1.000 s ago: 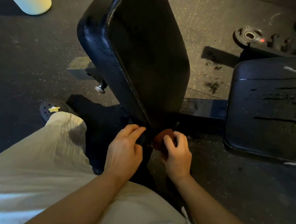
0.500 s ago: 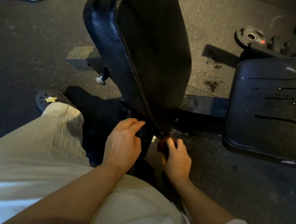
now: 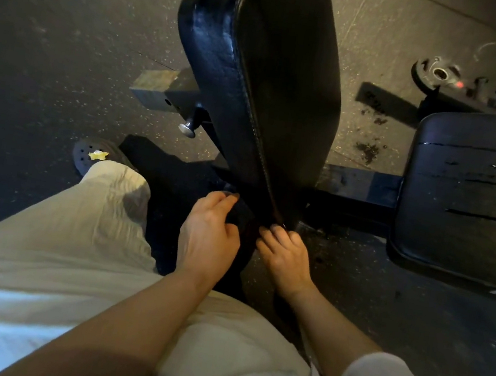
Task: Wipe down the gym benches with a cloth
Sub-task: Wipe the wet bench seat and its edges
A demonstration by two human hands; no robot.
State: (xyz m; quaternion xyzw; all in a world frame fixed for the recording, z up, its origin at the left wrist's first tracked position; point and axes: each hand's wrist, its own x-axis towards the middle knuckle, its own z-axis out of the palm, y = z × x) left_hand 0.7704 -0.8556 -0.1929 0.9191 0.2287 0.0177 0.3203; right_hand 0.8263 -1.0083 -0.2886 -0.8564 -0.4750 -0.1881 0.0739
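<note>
Head view: dark speckled rubber floor. Black bench pad stands tilted at centre; a second, wet bench pad lies at right edge. Left hand and right hand, fingers curled, meet at the pad's lower edge; cloth not visible, grip indeterminate. Open floor at left.

Both hands reaching low, close together.
Left hand curling fingers toward 12 o'clock; right hand at its 3 o'clock, fingertips tucking forward, grip unclear.
</note>
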